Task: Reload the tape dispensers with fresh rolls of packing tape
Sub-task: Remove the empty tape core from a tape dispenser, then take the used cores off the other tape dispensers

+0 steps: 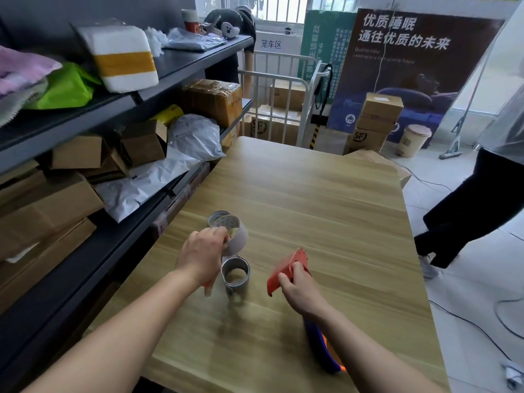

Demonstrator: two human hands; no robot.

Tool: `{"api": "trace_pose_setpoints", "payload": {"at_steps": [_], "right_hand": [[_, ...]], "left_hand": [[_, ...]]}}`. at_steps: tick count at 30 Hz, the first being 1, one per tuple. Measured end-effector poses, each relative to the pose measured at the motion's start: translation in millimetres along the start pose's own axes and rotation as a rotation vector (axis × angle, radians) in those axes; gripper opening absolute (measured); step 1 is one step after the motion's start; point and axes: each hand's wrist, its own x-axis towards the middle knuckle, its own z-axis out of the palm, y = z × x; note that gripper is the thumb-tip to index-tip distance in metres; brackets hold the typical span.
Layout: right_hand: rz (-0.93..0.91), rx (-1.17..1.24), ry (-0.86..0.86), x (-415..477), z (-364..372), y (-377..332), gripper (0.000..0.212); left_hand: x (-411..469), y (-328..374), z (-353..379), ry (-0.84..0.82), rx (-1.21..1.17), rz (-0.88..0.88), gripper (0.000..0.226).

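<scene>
My left hand (pixel 202 252) grips a pale cardboard tape core (pixel 235 235), lifted just above the wooden table (pixel 326 194). Behind it a clear tape roll (pixel 217 217) stands on the table. Another clear tape roll (pixel 235 275) stands right below my left hand, with a bit of red plastic showing under the wrist. My right hand (pixel 300 287) is closed on a red tape dispenser (pixel 287 269) resting on the table. A blue and orange dispenser handle (pixel 321 350) lies under my right forearm, partly hidden.
Dark shelving (pixel 119 103) with cardboard boxes and plastic mailers runs along the table's left edge. A person in dark trousers (pixel 465 217) stands at the right of the table. A white cage trolley (pixel 283 92) and stacked boxes (pixel 374 123) stand beyond the far end. Cables cross the floor.
</scene>
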Motion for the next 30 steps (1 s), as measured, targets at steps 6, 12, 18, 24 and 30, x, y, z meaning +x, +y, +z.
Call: {"api": "trace_pose_setpoints", "payload": {"at_steps": [6, 12, 18, 24, 30], "right_hand": [[-0.156, -0.502, -0.035, 15.6, 22.7, -5.9, 0.029], [-0.173, -0.643, -0.053, 40.5, 43.4, -5.0, 0.029], [-0.204, -0.665, -0.02, 59.6, 58.4, -1.9, 0.033], [-0.133, -0.643, -0.159, 62.3, 59.3, 4.1, 0.028], [-0.114, -0.598, -0.187, 68.5, 61.0, 4.1, 0.025]], "left_hand": [[31.3, -29.5, 22.9, -0.076, 0.01, -0.037, 0.004], [68.2, -60.6, 45.0, -0.155, 0.04, -0.044, 0.006], [99.8, -80.7, 68.0, -0.227, 0.096, -0.011, 0.01], [116.4, -95.0, 86.8, -0.193, 0.099, 0.034, 0.02], [126.2, -101.5, 98.5, -0.242, 0.113, 0.061, 0.022]]}}
